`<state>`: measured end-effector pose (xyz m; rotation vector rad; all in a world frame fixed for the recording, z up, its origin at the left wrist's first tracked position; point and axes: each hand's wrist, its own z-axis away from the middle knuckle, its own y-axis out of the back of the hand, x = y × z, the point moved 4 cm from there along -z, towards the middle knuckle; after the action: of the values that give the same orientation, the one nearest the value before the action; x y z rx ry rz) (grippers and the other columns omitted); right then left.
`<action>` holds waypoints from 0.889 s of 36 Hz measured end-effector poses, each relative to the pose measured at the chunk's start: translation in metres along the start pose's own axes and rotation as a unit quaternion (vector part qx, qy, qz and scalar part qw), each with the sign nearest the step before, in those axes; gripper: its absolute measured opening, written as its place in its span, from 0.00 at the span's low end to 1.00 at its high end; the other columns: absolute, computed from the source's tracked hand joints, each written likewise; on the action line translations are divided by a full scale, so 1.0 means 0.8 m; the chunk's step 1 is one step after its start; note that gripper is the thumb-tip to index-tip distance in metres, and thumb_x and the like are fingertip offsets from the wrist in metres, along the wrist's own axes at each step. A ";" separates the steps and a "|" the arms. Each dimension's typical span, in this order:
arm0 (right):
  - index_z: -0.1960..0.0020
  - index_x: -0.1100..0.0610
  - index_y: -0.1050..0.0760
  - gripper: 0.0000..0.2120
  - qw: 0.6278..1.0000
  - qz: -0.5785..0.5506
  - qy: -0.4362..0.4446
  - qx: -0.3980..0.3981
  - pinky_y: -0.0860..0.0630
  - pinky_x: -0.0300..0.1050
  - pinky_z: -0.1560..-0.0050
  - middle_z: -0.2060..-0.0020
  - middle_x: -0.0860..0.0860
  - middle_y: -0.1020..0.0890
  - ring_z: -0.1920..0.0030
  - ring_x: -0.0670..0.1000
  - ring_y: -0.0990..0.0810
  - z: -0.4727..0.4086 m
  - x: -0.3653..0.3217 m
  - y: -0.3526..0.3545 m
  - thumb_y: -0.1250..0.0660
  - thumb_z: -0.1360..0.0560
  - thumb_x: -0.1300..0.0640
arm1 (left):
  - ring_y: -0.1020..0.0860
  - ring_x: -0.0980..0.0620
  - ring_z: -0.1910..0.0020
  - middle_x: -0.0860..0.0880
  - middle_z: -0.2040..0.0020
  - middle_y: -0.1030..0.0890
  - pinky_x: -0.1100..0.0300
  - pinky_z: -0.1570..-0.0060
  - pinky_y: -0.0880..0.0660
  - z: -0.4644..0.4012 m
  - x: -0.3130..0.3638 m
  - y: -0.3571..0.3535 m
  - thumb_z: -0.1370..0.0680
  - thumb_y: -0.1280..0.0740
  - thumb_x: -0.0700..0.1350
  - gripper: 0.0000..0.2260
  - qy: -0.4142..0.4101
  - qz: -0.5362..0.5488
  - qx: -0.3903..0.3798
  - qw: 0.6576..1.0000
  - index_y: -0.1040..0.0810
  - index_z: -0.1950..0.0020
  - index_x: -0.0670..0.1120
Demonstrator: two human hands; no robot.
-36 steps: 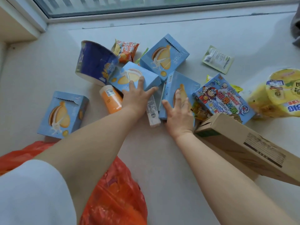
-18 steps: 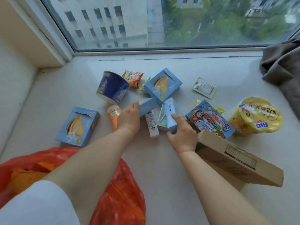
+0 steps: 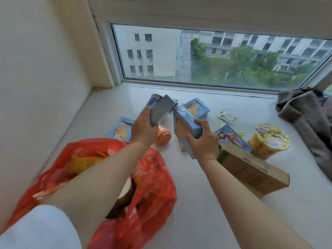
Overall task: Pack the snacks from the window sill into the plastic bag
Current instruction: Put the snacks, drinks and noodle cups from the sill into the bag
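Observation:
My left hand (image 3: pixel 142 129) grips a light blue snack box (image 3: pixel 162 109) lifted above the sill. My right hand (image 3: pixel 203 141) grips a second light blue snack box (image 3: pixel 185 123), also raised. The red plastic bag (image 3: pixel 150 178) lies open at the lower left under my left forearm, with orange packets inside. On the window sill (image 3: pixel 197 203) remain two more blue boxes (image 3: pixel 121 129) (image 3: pixel 195 107), an orange bottle (image 3: pixel 162 135), a dark blue cup (image 3: pixel 152 99), a cartoon box (image 3: pixel 232 139), a yellow noodle bowl (image 3: pixel 268 139) and a small sachet (image 3: pixel 228 116).
A brown cardboard box (image 3: pixel 251 169) lies at the right, touching my right wrist. A grey-brown cloth (image 3: pixel 307 121) is heaped at the far right. The wall (image 3: pixel 36 87) bounds the sill on the left and the window pane (image 3: pixel 215 60) at the back.
Both hands closed on a blue box each and lifted them off the sill toward me. The head has tilted up, showing more of the window.

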<state>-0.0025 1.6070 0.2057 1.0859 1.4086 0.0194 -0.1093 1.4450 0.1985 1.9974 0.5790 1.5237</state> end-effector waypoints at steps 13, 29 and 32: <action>0.45 0.56 0.22 0.21 0.986 -0.055 0.159 -0.020 0.30 0.38 0.58 0.55 0.53 0.18 0.59 0.48 0.25 0.128 -0.165 -0.093 0.32 0.34 0.47 | 0.26 0.53 0.51 0.51 0.47 0.23 0.63 0.55 0.33 0.078 -0.149 0.220 0.28 0.29 0.40 0.20 0.062 0.108 0.130 0.984 0.28 0.38 0.46; 0.38 0.52 0.34 0.41 0.938 0.184 0.266 -0.123 0.27 0.44 0.77 0.59 0.55 0.16 0.68 0.57 0.18 0.242 -0.169 -0.216 0.20 0.46 0.65 | 0.22 0.48 0.49 0.50 0.47 0.21 0.61 0.54 0.30 0.147 -0.326 0.299 0.31 0.31 0.40 0.21 -0.025 0.038 0.020 0.999 0.29 0.41 0.54; 0.42 0.55 0.29 0.41 0.931 0.227 0.266 -0.105 0.27 0.43 0.78 0.61 0.54 0.16 0.68 0.56 0.17 0.247 -0.154 -0.213 0.19 0.52 0.67 | 0.22 0.47 0.47 0.50 0.44 0.21 0.55 0.49 0.25 0.157 -0.342 0.292 0.32 0.32 0.39 0.26 -0.042 0.004 -0.022 0.999 0.32 0.40 0.60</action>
<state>0.0249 1.3245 0.1558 1.2546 1.5483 0.8373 -0.0583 1.0735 0.1287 2.0219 0.4982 1.4372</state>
